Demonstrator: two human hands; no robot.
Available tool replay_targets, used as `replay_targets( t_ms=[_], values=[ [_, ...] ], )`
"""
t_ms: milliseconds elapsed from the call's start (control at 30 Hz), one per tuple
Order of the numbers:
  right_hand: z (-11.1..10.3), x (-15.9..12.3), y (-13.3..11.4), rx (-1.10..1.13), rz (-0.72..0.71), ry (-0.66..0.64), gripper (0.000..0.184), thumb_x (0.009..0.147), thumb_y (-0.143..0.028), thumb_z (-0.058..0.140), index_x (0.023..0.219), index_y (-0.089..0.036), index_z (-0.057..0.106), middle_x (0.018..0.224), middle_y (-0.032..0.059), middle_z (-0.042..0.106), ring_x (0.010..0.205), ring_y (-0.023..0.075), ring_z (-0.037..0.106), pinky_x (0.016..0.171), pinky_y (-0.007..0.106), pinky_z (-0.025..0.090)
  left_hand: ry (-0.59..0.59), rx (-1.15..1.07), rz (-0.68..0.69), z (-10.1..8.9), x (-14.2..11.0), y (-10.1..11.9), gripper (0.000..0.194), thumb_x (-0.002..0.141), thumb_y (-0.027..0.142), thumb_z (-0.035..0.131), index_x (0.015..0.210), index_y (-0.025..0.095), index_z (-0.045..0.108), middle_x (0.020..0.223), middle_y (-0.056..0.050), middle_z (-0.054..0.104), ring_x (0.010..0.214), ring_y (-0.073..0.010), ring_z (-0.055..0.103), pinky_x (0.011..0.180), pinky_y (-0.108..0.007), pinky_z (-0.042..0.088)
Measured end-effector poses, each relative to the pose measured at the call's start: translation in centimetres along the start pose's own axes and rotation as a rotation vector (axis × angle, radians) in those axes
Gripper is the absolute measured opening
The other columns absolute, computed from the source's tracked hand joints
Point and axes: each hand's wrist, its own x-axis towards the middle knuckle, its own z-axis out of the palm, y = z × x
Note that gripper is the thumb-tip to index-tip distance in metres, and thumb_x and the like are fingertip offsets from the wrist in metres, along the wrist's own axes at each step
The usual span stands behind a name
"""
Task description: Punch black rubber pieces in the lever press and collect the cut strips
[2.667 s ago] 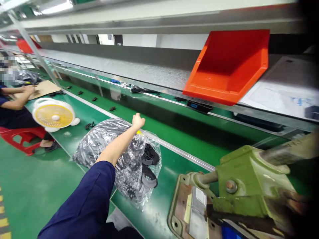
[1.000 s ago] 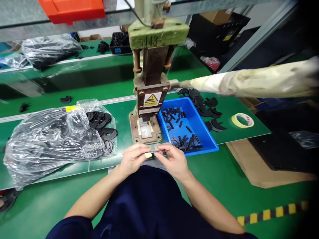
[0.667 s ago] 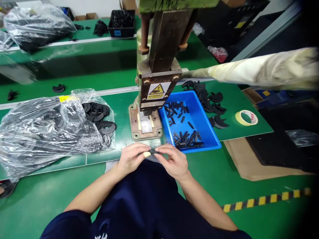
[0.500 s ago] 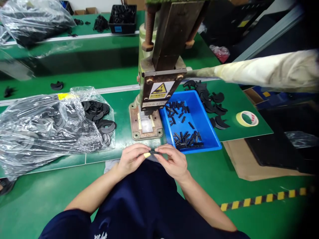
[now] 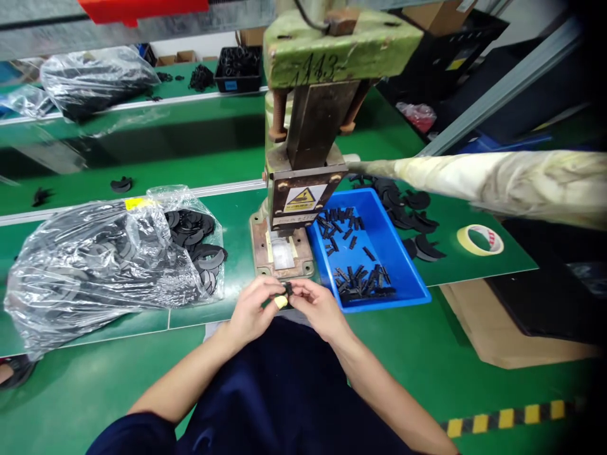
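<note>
The green workbench (image 5: 236,218) is the largest thing here, and on it the press (image 5: 310,161) stands upright, its wrapped lever (image 5: 512,183) reaching out to the right. Left of the press and apart from it, a clear plastic bag (image 5: 118,259) slumps across the bench; dark curved pieces (image 5: 190,227) show in its end nearest the press. Just right of the press base sits a blue bin (image 5: 397,253), holding short black strips (image 5: 364,283) in two loose groups, one towards the back, one at the front. Farther right of the press, past the bin, loose curved pieces (image 5: 420,215) lie heaped, some hidden under the line of the lever.

In front of the press base, near the bench's close edge, the left hand (image 5: 255,308) and the right hand (image 5: 318,309) face each other, each closed in a fingertip pinch. Well right of the press, a roll of tape (image 5: 480,240) lies flat.

A yellow covering (image 5: 281,302) shows at a digit tip of the left hand. Smallest is the black piece (image 5: 288,289), directly in front of the press base: it sits between the two hands, gripped at the fingertips of both. The fingers cover much of it, so its full shape cannot be told.
</note>
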Motion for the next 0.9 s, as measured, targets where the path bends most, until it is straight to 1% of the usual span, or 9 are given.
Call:
replay_targets(
  t_ms=[133, 200, 267, 400, 567, 667, 767, 833, 900],
  values=[
    [0.6, 0.5, -0.2, 0.257, 0.117, 0.049, 0.019, 0.072, -0.035, 0.07, 0.08, -0.022, 0.059, 0.066, -0.0052, 0.059, 0.059, 0.0085, 0.05, 0.055, 0.023, 0.038, -0.113, 0.163, 0.213, -0.4, -0.2, -0.2, 0.03, 0.091, 0.013, 0.06, 0.121, 0.02, 0.062, 0.11, -0.011, 0.067, 0.1, -0.0195, 0.064, 0.085, -0.034, 0.056],
    [0.9, 0.5, -0.3, 0.366, 0.191, 0.04, 0.022, 0.069, -0.035, 0.072, 0.076, -0.021, 0.056, 0.069, -0.0039, 0.06, 0.062, 0.0088, 0.052, 0.055, 0.022, 0.038, -0.135, 0.237, 0.275, -0.7, -0.1, -0.6, 0.035, 0.092, 0.009, 0.057, 0.124, 0.02, 0.06, 0.111, -0.011, 0.067, 0.101, -0.0202, 0.063, 0.085, -0.034, 0.056],
    [1.3, 0.6, -0.4, 0.46, 0.264, 0.026, 0.026, 0.066, -0.034, 0.075, 0.074, -0.021, 0.054, 0.073, -0.0028, 0.062, 0.065, 0.0099, 0.055, 0.056, 0.022, 0.039, -0.145, 0.27, 0.313, -1.0, 0.0, -1.1, 0.034, 0.092, 0.007, 0.055, 0.124, 0.018, 0.06, 0.109, -0.011, 0.068, 0.1, -0.0203, 0.062, 0.085, -0.034, 0.056],
    [1.9, 0.9, -0.2, 0.619, 0.365, 0.011, 0.029, 0.065, -0.032, 0.077, 0.07, -0.022, 0.05, 0.071, -0.003, 0.063, 0.066, 0.012, 0.058, 0.056, 0.024, 0.042, -0.155, 0.324, 0.354, -1.1, 0.1, -1.8, 0.03, 0.093, 0.008, 0.055, 0.121, 0.017, 0.06, 0.108, -0.012, 0.068, 0.099, -0.0205, 0.063, 0.083, -0.033, 0.056],
    [2.6, 1.2, -0.2, 0.741, 0.462, -0.035, 0.021, 0.066, -0.031, 0.075, 0.078, -0.02, 0.062, 0.069, -0.001, 0.064, 0.065, 0.0127, 0.059, 0.058, 0.026, 0.044, -0.126, 0.337, 0.391, -1.2, 0.2, -1.9, 0.027, 0.095, 0.012, 0.053, 0.119, 0.019, 0.062, 0.106, -0.011, 0.069, 0.096, -0.0183, 0.065, 0.081, -0.031, 0.057],
    [2.7, 0.7, -0.7, 0.773, 0.454, -0.024, 0.027, 0.068, -0.037, 0.077, 0.085, -0.02, 0.065, 0.078, 0.0002, 0.068, 0.072, 0.0124, 0.061, 0.062, 0.026, 0.045, -0.016, 0.331, 0.327, -1.5, 0.8, -2.1, 0.022, 0.094, 0.013, 0.056, 0.114, 0.019, 0.065, 0.103, -0.01, 0.07, 0.094, -0.0165, 0.067, 0.08, -0.027, 0.057],
    [2.2, -0.2, -1.3, 0.774, 0.398, 0.002, 0.03, 0.068, -0.039, 0.08, 0.087, -0.021, 0.066, 0.087, -0.0009, 0.069, 0.077, 0.0104, 0.062, 0.065, 0.024, 0.045, 0.169, 0.307, 0.109, -2.0, 2.4, -3.2, 0.016, 0.094, 0.018, 0.06, 0.106, 0.019, 0.07, 0.098, -0.007, 0.072, 0.09, -0.0154, 0.069, 0.081, -0.026, 0.057],
    [1.8, -0.9, -1.7, 0.766, 0.37, -0.006, 0.029, 0.067, -0.037, 0.082, 0.083, -0.02, 0.065, 0.085, -0.0014, 0.068, 0.075, 0.0098, 0.06, 0.066, 0.024, 0.045, 0.266, 0.283, -0.02, -2.2, 3.9, -4.5, 0.015, 0.094, 0.025, 0.061, 0.101, 0.019, 0.073, 0.095, -0.006, 0.073, 0.087, -0.0157, 0.069, 0.08, -0.028, 0.057],
    [1.4, -1.4, -1.9, 0.761, 0.358, -0.029, 0.028, 0.066, -0.036, 0.083, 0.078, -0.019, 0.063, 0.078, -0.0013, 0.066, 0.07, 0.0097, 0.059, 0.064, 0.024, 0.044, 0.311, 0.261, -0.074, -2.2, 5.3, -5.9, 0.016, 0.094, 0.029, 0.062, 0.096, 0.019, 0.074, 0.094, -0.006, 0.074, 0.087, -0.0165, 0.07, 0.081, -0.029, 0.057]
  ],
)
